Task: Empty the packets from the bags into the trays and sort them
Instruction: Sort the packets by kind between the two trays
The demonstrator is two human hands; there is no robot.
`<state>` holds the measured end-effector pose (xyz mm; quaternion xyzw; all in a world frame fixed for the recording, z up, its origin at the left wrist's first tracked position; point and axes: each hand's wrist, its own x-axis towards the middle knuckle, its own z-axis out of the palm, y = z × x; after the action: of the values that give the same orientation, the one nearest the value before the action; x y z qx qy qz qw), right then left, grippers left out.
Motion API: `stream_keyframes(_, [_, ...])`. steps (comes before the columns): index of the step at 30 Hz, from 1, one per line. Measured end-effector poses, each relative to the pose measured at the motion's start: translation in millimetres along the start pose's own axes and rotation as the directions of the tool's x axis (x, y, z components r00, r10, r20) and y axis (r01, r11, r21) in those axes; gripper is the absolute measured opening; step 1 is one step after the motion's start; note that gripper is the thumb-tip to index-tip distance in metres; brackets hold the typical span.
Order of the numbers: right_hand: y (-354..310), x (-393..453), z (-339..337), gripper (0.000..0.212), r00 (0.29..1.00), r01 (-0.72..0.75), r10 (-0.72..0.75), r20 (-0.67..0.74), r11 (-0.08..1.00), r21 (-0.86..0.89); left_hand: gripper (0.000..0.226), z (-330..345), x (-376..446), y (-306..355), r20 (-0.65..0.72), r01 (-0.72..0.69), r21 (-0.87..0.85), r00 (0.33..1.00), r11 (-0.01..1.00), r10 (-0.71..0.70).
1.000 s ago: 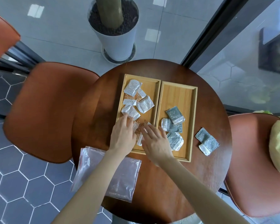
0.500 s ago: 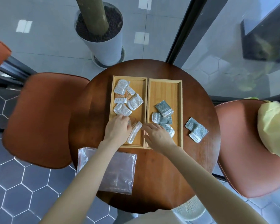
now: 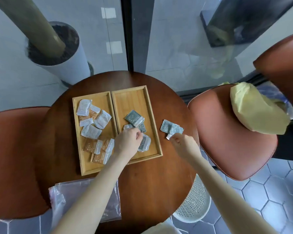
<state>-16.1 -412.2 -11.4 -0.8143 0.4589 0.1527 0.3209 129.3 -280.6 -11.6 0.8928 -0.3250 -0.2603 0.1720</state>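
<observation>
Two wooden trays stand side by side on the round table (image 3: 150, 183). The left tray (image 3: 105, 102) holds white packets (image 3: 100, 119) at its far end and orange packets (image 3: 98, 149) nearer me. Grey-green packets (image 3: 134, 119) lie in the right tray (image 3: 132, 100). My left hand (image 3: 128, 141) is over the right tray, fingers curled on a grey packet (image 3: 145, 146). A few loose grey packets (image 3: 172, 128) lie on the table right of the trays; my right hand (image 3: 183, 143) pinches the near corner of one. Empty clear bags (image 3: 61, 200) lie at the near left edge.
Brown chairs stand left (image 3: 15, 157) and right (image 3: 227, 141) of the table; the right one carries a yellow cloth (image 3: 254, 112). A white plant pot (image 3: 61, 65) is beyond the table by the glass wall. A white mesh basket (image 3: 193, 205) sits below the table's near right edge.
My left hand moved from the left tray across to the right tray. My right hand left the right tray and reached the loose packets on the table. The view shifted right.
</observation>
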Motion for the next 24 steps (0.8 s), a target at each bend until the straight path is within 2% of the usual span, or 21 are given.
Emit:
stream_keyframes(3, [21.4, 4.0, 2.7, 0.022, 0.977, -0.190, 0.211, -0.026, 0.922, 0.337, 0.024, 11.0, 14.4, 20.6, -0.020, 0.038, -0.184, 0.999, 0.982, -0.042])
stream_keyframes(7, [36.9, 10.1, 10.1, 0.017, 0.899, -0.352, 0.438, 0.022, 0.690, 0.632, 0.022, 31.0, 34.6, 45.3, 0.001, 0.013, -0.252, 1.000, 0.968, -0.014])
stream_keyframes(11, [36.1, 15.8, 21.2, 0.018, 0.808, -0.433, 0.577, 0.122, 0.440, 0.787, 0.024, 50.3, 53.0, 61.5, 0.041, -0.094, -0.173, 0.994, 0.980, 0.102])
stream_keyframes(14, [25.4, 18.6, 33.1, 0.028, 0.739, -0.424, 0.664, 0.113, 0.328, 0.844, 0.033, 60.7, 64.2, 65.0, 0.102, -0.218, 0.079, 0.972, 0.973, 0.210])
stream_keyframes(16, [17.7, 19.0, 37.7, 0.034, 0.698, -0.413, 0.712, 0.082, 0.306, 0.858, 0.040, 64.0, 68.4, 64.3, 0.138, -0.270, 0.204, 0.960, 0.941, 0.245])
stream_keyframes(18, [8.4, 18.0, 38.1, 0.039, 0.681, -0.416, 0.730, 0.059, 0.320, 0.851, 0.043, 66.3, 70.2, 61.6, 0.146, -0.287, 0.256, 0.956, 0.923, 0.256])
stream_keyframes(21, [-1.8, 18.3, 41.6, 0.048, 0.678, -0.434, 0.735, 0.001, 0.399, 0.808, 0.040, 67.8, 69.2, 57.1, 0.120, -0.288, 0.238, 0.956, 0.927, 0.267])
stream_keyframes(24, [-8.8, 21.0, 45.8, 0.044, 0.684, -0.462, 0.728, -0.047, 0.482, 0.745, 0.030, 66.8, 68.3, 58.9, 0.092, -0.270, 0.214, 0.962, 0.939, 0.256])
